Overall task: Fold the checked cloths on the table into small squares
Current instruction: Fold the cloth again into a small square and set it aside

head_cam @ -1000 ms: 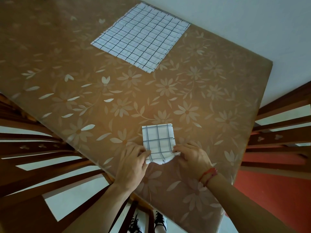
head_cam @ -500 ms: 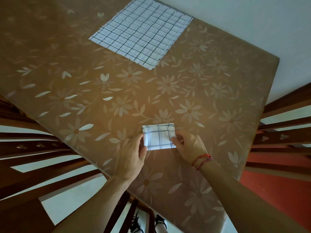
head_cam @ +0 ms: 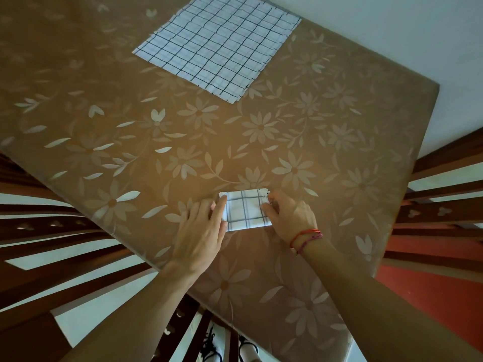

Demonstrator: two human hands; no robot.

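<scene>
A folded checked cloth is being held flat on the floral desk at the lower centre of the frame — its left edge is being pressed by the straight, released fingers of the left hand. Its right edge is being touched by the right hand, thumb on the fabric; whether it is being pinched cannot be told. A spread checked cloth is lying at the upper centre — well apart
</scene>
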